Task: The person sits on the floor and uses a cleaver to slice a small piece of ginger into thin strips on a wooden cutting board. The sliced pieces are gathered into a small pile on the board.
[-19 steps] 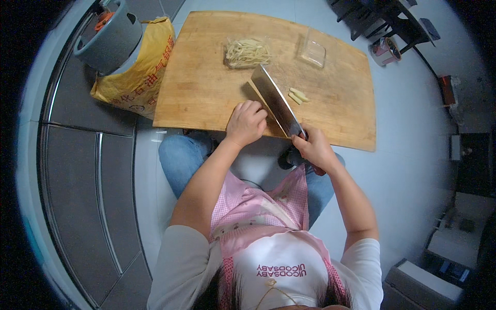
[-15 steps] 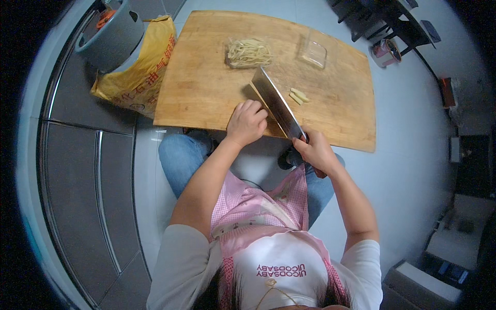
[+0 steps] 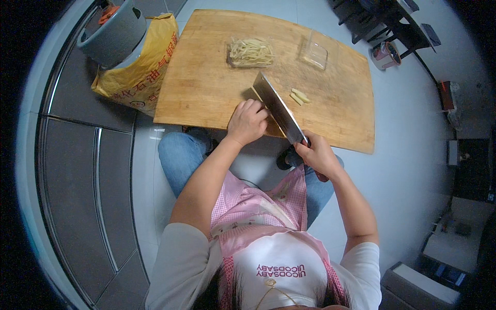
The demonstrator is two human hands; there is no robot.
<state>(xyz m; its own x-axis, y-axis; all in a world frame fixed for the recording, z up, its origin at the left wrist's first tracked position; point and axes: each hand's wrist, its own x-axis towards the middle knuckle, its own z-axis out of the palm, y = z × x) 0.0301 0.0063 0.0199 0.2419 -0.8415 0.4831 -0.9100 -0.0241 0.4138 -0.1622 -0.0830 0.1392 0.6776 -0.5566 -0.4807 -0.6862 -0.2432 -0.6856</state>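
In the head view, the right hand point(image 3: 316, 155) is closed around the dark handle of a cleaver point(image 3: 279, 107), whose broad steel blade runs up and left from the grip, over the near middle of a large wooden board point(image 3: 206, 88). The left hand point(image 3: 248, 121) lies on the board just left of the blade, fingers curled down and touching or nearly touching its flat side; whatever it presses under the fingertips is hidden, so I cannot tell whether it holds anything. A few pale cut sticks point(image 3: 299, 96) lie just right of the blade, apart from it. Farther off, toward the far edge, a clear tray point(image 3: 251, 52) holds a heap of pale strips (thin and tangled), and to its right sits a second clear tray point(image 3: 315, 52), with little in it. The board lies low, over a pale floor point(image 3: 408, 155), and the person sits at its near edge in jeans and a pink apron point(image 3: 258, 212). Left of the board, a yellow sack point(image 3: 142, 72) leans under a grey pot point(image 3: 111, 31). At the far right stands a small red-and-white container point(image 3: 383, 55).
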